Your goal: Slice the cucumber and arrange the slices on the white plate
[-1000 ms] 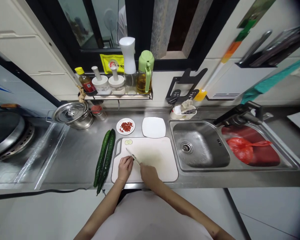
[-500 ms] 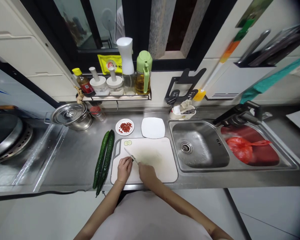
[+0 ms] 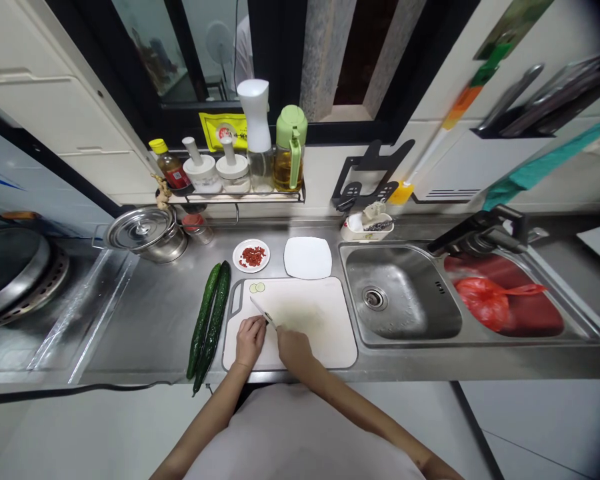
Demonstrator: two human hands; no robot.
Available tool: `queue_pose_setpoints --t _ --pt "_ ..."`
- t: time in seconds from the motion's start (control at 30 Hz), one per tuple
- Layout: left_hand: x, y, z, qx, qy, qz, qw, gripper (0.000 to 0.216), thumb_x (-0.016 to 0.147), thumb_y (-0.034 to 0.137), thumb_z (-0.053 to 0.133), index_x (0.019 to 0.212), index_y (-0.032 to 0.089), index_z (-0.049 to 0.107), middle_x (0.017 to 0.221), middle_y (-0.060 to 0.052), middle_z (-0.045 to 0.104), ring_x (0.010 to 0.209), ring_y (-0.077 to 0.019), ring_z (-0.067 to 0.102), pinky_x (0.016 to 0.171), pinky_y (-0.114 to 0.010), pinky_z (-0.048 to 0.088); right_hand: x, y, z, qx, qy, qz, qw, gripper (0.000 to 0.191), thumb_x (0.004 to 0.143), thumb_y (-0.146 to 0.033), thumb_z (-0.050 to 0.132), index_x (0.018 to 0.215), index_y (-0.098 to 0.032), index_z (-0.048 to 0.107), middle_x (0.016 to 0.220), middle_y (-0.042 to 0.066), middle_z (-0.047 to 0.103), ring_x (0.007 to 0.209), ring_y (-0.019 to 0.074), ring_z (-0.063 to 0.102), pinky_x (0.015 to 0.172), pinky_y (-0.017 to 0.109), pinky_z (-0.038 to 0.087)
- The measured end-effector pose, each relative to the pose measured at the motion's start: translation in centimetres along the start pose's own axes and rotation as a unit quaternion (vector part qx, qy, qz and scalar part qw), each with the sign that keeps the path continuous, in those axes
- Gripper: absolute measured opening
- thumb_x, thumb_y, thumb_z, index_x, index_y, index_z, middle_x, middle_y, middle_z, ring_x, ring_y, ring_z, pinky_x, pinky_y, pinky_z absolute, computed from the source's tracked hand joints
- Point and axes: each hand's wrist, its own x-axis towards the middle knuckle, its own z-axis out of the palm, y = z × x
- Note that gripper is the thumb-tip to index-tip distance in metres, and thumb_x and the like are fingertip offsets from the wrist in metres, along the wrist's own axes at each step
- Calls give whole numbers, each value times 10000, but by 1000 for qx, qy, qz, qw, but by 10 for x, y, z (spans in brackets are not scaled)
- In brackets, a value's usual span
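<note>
My right hand [image 3: 294,350] is closed round the handle of a knife [image 3: 263,311], whose blade points up and left over the white cutting board [image 3: 330,340]. Close beside the blade, my left hand [image 3: 251,340] rests on the board with its fingers bent together. A small dark bit shows at its fingertips; whatever it holds is mostly hidden. Two pale round cucumber slices [image 3: 257,288] lie near the board's upper left corner. Left of the board, two long dark green cucumbers [image 3: 210,327] lie side by side on the steel counter. A damp greenish smear marks the board's middle.
Behind the board are a small plate [image 3: 241,261] with chopped red pieces and a white square plate [image 3: 307,257]. The sink [image 3: 405,293] lies right, with a red bag [image 3: 483,303] in its second basin. A lidded pot [image 3: 167,243] and seasoning rack [image 3: 250,198] stand behind.
The whole view has shifted slightly. Both hands and the knife keep almost the same place on the board, and the slices have not moved.
</note>
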Motion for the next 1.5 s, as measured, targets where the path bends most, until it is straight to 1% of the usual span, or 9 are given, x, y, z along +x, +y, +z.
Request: queue_pose_setpoints --t 0.43,0.57,0.77,0.87,1.0,1.13,1.3,1.5 --pt "1 2 -1 -4 -1 -2 1000 237 935 237 459 1019 204 679 984 -80 687 911 -189 615 818 -358 504 6 7 5 7 6 -21 1000 277 909 -82 323 1032 -115 569 870 147 684 850 229 687 706 306 498" --pt "1 1 0 -6 0 0 1000 227 931 225 468 1023 209 675 987 -75 686 915 -185 611 823 -349 502 7 8 5 4 5 -24 1000 282 917 -84 318 1033 -114 573 887 150 683 872 227 681 717 304 493" --pt "1 1 0 -10 -4 -6 1000 230 932 217 463 1031 210 670 993 -70 687 927 -185 616 823 -345 503 10 10 8 6 19 -33 999 271 925 -97 330 1021 -120 582 873 138 684 867 222 678 726 297 487" --pt "1 2 -1 -12 -3 -6 1000 227 931 214 466 1030 210 670 995 -70 689 923 -184 616 823 -343 503 11 10 8 2 12 -29 999 271 916 -91 336 1031 -122 580 882 133 685 863 229 678 711 304 490" --pt "2 2 -1 -14 -2 -9 1000 222 927 208 475 1033 207 670 999 -69 690 930 -185 613 830 -343 501 11 11 7 -12 7 -29 999 278 923 -92 327 1032 -127 580 896 138 685 885 222 675 737 307 490" --pt "2 2 -1 -19 1 -5 1000 223 929 207 475 1041 202 668 1006 -70 692 937 -184 613 834 -340 500 12 13 7 -12 -12 -27 999 286 923 -99 323 1060 -120 573 915 147 685 895 216 675 739 295 492" --pt "1 1 0 -19 -4 -11 1000 225 932 209 472 1041 201 668 1013 -68 695 946 -180 616 842 -338 498 17 15 8 -9 -10 -39 999 289 933 -111 319 1057 -128 579 932 139 691 910 217 675 761 302 493" --pt "2 3 -1 -26 -9 -19 999 244 936 211 457 1075 203 657 1038 -70 692 972 -181 614 860 -341 496 24 14 10 1 -14 -32 999 275 920 -96 338 1064 -133 569 930 137 692 903 215 675 745 296 493"
